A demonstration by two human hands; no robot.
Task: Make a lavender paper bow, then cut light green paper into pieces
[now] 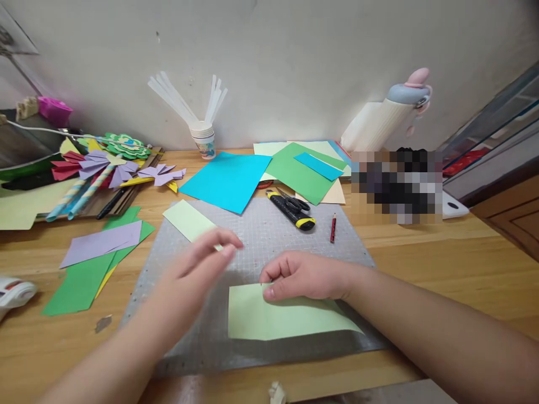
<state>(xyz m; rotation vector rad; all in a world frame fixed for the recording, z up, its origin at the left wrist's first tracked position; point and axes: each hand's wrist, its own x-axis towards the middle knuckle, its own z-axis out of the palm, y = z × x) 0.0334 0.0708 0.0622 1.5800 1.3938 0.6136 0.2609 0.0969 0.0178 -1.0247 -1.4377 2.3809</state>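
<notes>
A rectangular sheet of pale green paper [290,320] is pinched at its top edge between the thumb and fingers of my right hand [298,275]. It has a faint vertical crease, and its right end lies partly under my wrist. My left hand [206,261], slightly blurred, hovers over the grey cutting mat [210,320] with thumb and fingers a little apart and nothing seen between them. Just behind it lies a pale green paper strip [189,219], partly covered by that hand. Farther back on the mat are a black and yellow utility knife [290,210], black-handled scissors [300,203] and a short pencil [333,229].
Blue paper [229,179] and green paper [301,174] lie behind the mat. A paper cup [204,140] holds white strips. Paper flowers [101,168] and green offcuts [90,280] are at left. A bottle [389,118] leans at the back right.
</notes>
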